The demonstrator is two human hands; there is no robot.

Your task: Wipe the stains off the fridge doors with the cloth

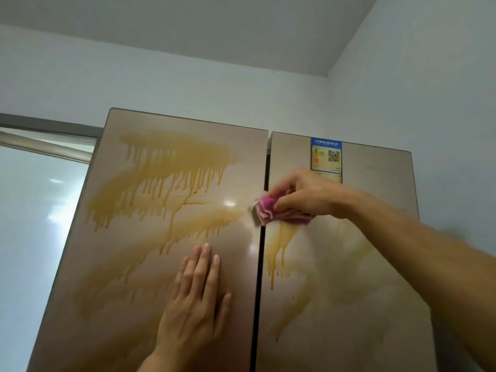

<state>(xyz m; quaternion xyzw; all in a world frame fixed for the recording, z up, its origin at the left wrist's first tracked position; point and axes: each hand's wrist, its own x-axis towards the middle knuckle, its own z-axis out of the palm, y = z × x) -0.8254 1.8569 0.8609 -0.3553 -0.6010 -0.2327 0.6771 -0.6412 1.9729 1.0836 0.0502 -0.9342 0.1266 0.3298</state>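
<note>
A tall bronze fridge fills the view, with a left door [128, 264] and a right door [375, 264] split by a dark gap. Wide yellow-brown stains [171, 167] with long drips cover the upper left door. Fainter smears and drips [279, 242] mark the right door. My right hand [303, 194] grips a bunched pink cloth [268, 210] and presses it on the doors at the gap. My left hand [198, 299] lies flat on the left door, fingers pointing up, holding nothing.
A blue energy label with a QR code [326, 157] sticks to the top of the right door. A sliding glass door [32, 224] stands left of the fridge. White walls and ceiling surround the fridge top.
</note>
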